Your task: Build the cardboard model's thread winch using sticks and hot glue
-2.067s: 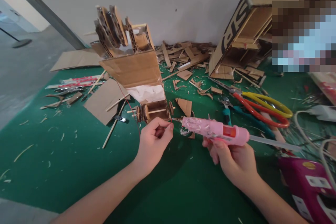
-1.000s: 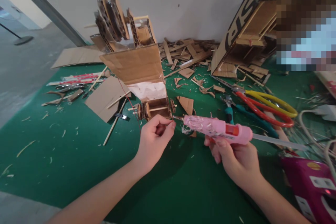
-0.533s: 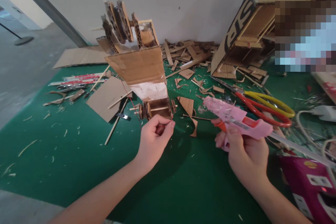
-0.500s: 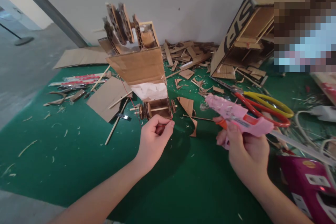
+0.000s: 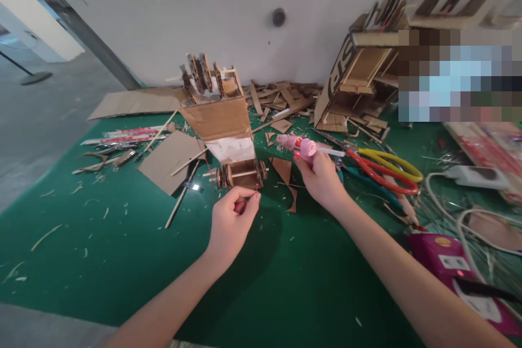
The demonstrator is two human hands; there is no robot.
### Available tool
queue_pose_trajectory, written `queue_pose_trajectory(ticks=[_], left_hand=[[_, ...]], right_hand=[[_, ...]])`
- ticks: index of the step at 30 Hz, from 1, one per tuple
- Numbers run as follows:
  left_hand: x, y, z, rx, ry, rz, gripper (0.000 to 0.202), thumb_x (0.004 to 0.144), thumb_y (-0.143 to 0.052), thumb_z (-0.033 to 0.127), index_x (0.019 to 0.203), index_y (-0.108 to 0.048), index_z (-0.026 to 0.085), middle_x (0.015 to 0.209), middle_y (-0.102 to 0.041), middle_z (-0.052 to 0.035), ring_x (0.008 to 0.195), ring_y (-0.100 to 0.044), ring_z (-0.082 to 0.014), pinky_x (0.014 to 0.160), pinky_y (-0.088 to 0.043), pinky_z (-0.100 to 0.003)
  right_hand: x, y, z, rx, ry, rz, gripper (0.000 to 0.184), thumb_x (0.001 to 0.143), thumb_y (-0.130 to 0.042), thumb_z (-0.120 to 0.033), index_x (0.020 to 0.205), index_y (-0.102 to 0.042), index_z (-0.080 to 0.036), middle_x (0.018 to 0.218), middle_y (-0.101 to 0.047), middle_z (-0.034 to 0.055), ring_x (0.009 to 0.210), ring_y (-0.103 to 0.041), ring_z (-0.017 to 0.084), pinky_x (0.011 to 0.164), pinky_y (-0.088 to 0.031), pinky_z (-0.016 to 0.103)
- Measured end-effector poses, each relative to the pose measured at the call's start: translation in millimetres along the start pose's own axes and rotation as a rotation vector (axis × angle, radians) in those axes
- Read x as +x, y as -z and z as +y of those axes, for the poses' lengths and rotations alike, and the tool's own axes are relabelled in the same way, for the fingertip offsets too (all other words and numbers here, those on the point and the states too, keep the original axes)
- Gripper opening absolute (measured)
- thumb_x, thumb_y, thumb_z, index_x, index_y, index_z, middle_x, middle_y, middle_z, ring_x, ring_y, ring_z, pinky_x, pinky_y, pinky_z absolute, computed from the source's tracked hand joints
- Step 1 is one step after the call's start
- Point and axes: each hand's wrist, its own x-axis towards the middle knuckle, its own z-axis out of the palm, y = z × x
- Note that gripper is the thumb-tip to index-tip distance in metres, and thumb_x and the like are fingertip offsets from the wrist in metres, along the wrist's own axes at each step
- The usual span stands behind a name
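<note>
My left hand (image 5: 232,223) is closed in a pinch at the lower front corner of a cardboard model (image 5: 220,119). A short bit of red string (image 5: 257,188) shows at its fingertips. The model stands upright, with cardboard discs on wooden sticks at its top and at its base. More red string hangs down its left side. My right hand (image 5: 324,179) is wrapped round a pink hot glue gun (image 5: 299,144), whose nozzle points left toward the model without touching it. A clear glue stick (image 5: 329,151) juts from the gun's back end.
Cardboard scraps (image 5: 281,100) lie along the wall. Red- and yellow-handled scissors (image 5: 385,166) rest on the green table (image 5: 244,293), right of my right hand. A purple power strip (image 5: 440,261) and white cables are nearby. A larger cardboard structure (image 5: 340,84) and a blurred-out person are beyond.
My right hand has moved left and forward with the glue gun, turning its nozzle toward the model. My left hand keeps its pinch by the model's base. The camera view has shifted.
</note>
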Motion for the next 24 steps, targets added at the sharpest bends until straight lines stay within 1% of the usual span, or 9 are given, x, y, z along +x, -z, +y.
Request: queue_pose_trajectory(ticks=[3,6,9,12,16,18,19,21,24], left_hand=[[0,0.7,2,0.007,-0.018,0.021,0.021,0.084,-0.059,0.037,0.077,-0.065,0.018,0.052,-0.039,0.0055,0.049,-0.035,-0.0089,0.047,-0.031,-0.021],[-1,1.7,1,-0.003,-0.035,0.047,0.022,0.084,-0.059,0.037,0.077,-0.065,0.018,0.052,-0.042,0.0052,0.049,-0.037,-0.0088,0.047,-0.032,-0.02],[-2,3.6,-2,0.009,-0.028,0.073,0.022,0.084,-0.059,0.038,0.078,-0.065,0.018,0.053,-0.04,0.0055,0.05,-0.036,-0.0086,0.048,-0.032,-0.02],[-4,5.8,-4,0.02,-0.007,0.089,0.022,0.084,-0.06,0.038,0.081,-0.067,0.018,0.055,-0.042,0.0048,0.052,-0.037,-0.0089,0.05,-0.033,-0.021],[-4,6.8,-5,-0.043,0.047,0.084,0.025,0.084,-0.06,0.04,0.088,-0.069,0.018,0.058,-0.048,0.0032,0.053,-0.04,-0.0098,0.05,-0.034,-0.022],[-3,6.5,-4,-0.068,0.065,0.098,0.025,0.083,-0.061,0.041,0.087,-0.069,0.018,0.056,-0.047,0.0035,0.052,-0.04,-0.01,0.05,-0.034,-0.022],[-2,6.3,-4,-0.076,0.068,0.109,0.025,0.083,-0.061,0.041,0.086,-0.069,0.018,0.056,-0.047,0.0036,0.052,-0.04,-0.01,0.049,-0.034,-0.022],[-1,6.0,-4,-0.081,0.067,0.129,0.025,0.082,-0.062,0.041,0.084,-0.069,0.018,0.056,-0.048,0.0037,0.052,-0.04,-0.01,0.049,-0.034,-0.022],[1,6.5,-3,-0.021,0.036,0.156,0.024,0.081,-0.063,0.04,0.081,-0.069,0.017,0.056,-0.049,0.0036,0.053,-0.041,-0.01,0.05,-0.035,-0.022]], right_hand=[[6,-10,8,-0.092,-0.048,0.013,0.021,0.089,-0.045,-0.037,0.094,-0.057,-0.02,0.089,-0.064,0.0131,0.091,-0.055,0.033,0.078,-0.042,0.047],[7,-11,11,-0.111,-0.047,-0.01,0.024,0.09,-0.043,-0.039,0.094,-0.055,-0.019,0.09,-0.064,0.0136,0.089,-0.055,0.032,0.077,-0.042,0.046],[6,-9,14,-0.155,-0.045,-0.037,0.027,0.088,-0.045,-0.039,0.096,-0.055,-0.016,0.096,-0.064,0.0166,0.091,-0.055,0.033,0.078,-0.043,0.046],[-1,-4,15,-0.191,0.031,0.015,0.031,0.085,-0.048,-0.036,0.104,-0.055,-0.012,0.106,-0.061,0.0208,0.098,-0.054,0.034,0.085,-0.042,0.048],[-24,15,-1,-0.296,0.144,0.179,0.033,0.085,-0.049,-0.033,0.111,-0.052,-0.013,0.111,-0.059,0.0217,0.102,-0.052,0.035,0.086,-0.041,0.049],[-41,24,-18,-0.307,0.108,0.241,0.023,0.086,-0.049,-0.031,0.102,-0.054,-0.017,0.099,-0.062,0.0168,0.095,-0.054,0.033,0.081,-0.042,0.048],[-50,26,-27,-0.255,0.097,0.233,0.018,0.086,-0.05,-0.031,0.097,-0.055,-0.019,0.093,-0.062,0.0141,0.091,-0.055,0.031,0.079,-0.042,0.046],[-67,23,-47,-0.033,0.054,0.112,0.012,0.086,-0.052,-0.033,0.089,-0.056,-0.022,0.083,-0.062,0.0087,0.08,-0.056,0.025,0.071,-0.044,0.039],[-84,3,-71,0.501,-0.161,-0.232,0.017,0.088,-0.051,-0.037,0.084,-0.058,-0.023,0.074,-0.06,0.0027,0.063,-0.054,0.017,0.057,-0.043,0.03]])
